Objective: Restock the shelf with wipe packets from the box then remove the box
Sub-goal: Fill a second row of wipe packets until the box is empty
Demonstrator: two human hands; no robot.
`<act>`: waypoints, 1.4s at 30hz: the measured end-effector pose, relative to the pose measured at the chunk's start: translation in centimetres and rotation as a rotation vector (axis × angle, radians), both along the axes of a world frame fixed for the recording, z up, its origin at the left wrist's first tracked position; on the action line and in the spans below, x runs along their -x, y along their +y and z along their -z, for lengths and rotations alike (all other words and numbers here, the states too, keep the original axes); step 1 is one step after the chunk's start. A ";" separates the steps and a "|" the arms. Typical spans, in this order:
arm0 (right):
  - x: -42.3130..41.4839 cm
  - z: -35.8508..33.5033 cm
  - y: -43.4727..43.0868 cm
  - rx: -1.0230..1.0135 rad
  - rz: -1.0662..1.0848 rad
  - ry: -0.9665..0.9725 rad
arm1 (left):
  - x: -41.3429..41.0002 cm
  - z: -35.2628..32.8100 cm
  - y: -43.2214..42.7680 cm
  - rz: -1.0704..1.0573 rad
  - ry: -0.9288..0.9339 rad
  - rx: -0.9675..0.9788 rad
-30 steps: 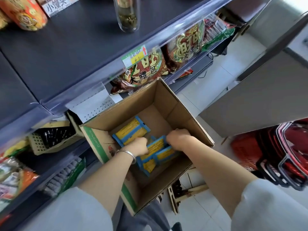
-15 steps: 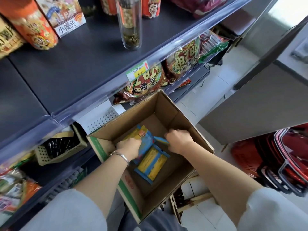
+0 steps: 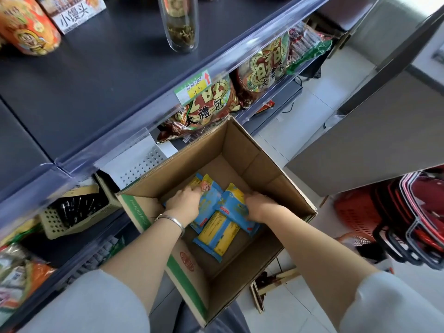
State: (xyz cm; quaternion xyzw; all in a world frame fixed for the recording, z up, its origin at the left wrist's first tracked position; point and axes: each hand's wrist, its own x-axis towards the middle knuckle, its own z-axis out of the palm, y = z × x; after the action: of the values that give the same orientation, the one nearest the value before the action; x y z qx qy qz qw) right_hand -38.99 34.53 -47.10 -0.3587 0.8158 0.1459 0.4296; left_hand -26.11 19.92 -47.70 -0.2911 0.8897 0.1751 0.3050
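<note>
Both my hands reach down into the open cardboard box [image 3: 264, 164], which stands on the near side of the dark shelf [image 3: 96, 75]. My left hand [image 3: 183, 201] curls its fingers over a blue wipe packet [image 3: 206, 188] on the far part of the box floor. My right hand [image 3: 258, 205] grips a second packet [image 3: 234, 204] just beside it. A third packet [image 3: 217, 234] lies flat nearer me, yellow face up and partly under the other two. At right, red baskets [image 3: 408, 212] stand stacked.
</note>
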 end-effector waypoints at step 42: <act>0.8 -19.4 -2.8 0.500 0.453 0.132 | 3.3 -17.9 -3.4 -0.110 0.455 0.025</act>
State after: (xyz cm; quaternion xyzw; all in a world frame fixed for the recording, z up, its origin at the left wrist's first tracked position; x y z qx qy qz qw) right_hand -39.78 31.76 -27.75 -0.2523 0.9113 -0.1350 0.2960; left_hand -29.37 16.52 -29.75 -0.2958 0.9205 0.2413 0.0832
